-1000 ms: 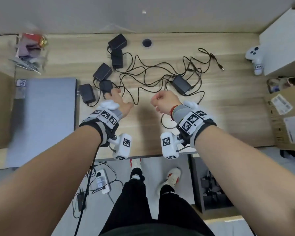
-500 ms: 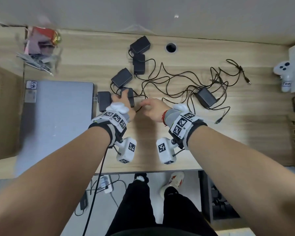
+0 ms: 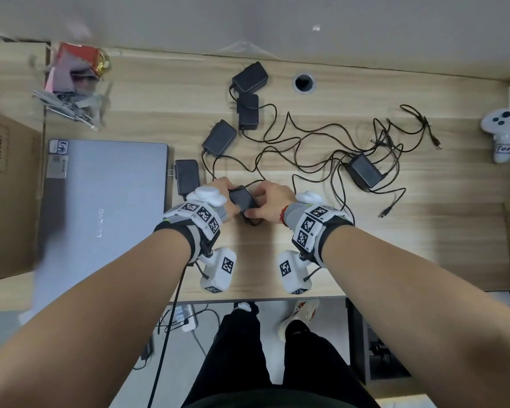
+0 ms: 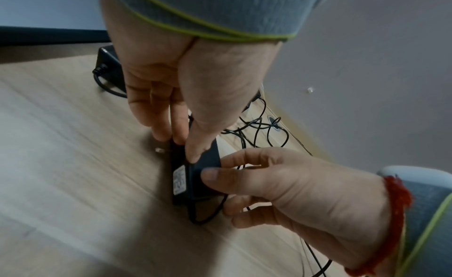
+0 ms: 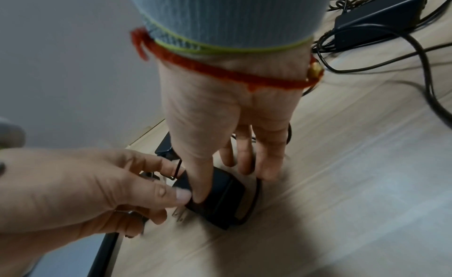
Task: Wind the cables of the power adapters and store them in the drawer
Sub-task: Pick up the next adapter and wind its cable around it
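left of the held adapter lies a closed grey laptop [image 3: 100,207] on the pale wooden desk [image 3: 365,245], with another small black adapter [image 3: 186,175] between the two. the left hand [image 3: 223,192] pinches the plug end of the held adapter, a small black plastic power adapter [image 3: 242,199], thumb on top and fingers beneath. the right hand [image 3: 270,203] grips its cable end, thumb on the casing, fingers curled around the thin black cable [image 4: 208,215] looping out below. right of it, a tangle of loose black cables [image 3: 351,142] spreads out around one more adapter [image 3: 364,171]. winding looks only just begun; next, the right hand likely needs to draw slack and wrap it round the casing. no drawer shows.
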{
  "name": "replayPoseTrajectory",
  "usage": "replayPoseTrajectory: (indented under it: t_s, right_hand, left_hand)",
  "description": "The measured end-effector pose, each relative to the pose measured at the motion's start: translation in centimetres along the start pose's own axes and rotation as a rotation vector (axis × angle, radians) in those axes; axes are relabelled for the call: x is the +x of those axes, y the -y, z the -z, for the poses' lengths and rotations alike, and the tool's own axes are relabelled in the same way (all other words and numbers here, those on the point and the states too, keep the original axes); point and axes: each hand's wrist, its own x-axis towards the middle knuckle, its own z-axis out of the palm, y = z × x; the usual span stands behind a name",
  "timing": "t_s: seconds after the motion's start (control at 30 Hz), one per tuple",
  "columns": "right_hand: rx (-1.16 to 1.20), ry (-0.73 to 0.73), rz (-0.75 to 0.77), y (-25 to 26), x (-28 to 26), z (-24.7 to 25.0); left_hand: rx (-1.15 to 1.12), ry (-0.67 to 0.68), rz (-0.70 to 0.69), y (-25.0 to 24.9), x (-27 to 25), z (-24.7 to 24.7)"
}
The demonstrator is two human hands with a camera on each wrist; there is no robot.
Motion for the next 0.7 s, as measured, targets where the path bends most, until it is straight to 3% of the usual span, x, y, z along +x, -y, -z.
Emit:
replayPoseTrajectory:
  t_s: [0.07, 0.17, 0.27, 0.47, 0.6, 0.7]
  right_hand:
    - [-0.059, -0.001, -0.003, 0.2, -0.2, -0.5]
    - [-0.160, -0.011, -0.025, 0.7, -0.4, -1.8]
    - [-0.217, -0.034, -0.043, 1.0, -0.7, -1.7]
    - [0.086, 0.055, -0.013, 1.0, -4.4, 2.2]
    - [0.245, -0.031, 0.013, 0.9, -7.7, 5.5]
    - [0.410, -0.066, 0.102, 1.6, -10.2, 8.1]
  left_hand:
    - [0.006, -0.013, -0.001, 0.0, 0.0, -0.9]
    - [-0.165, -0.128, 0.033, -0.1, -0.5, -1.3]
    - [-0.205, -0.117, 0.001, 0.0, -1.1, -1.1]
    - [-0.165, -0.101, -0.113, -0.4, -3.4, 1.0]
    - [-0.386, -0.301, -0.188, -2.4, -6.8, 3.3]
    - [-0.546, -0.373, -0.189, -4.5, -9.1, 4.9]
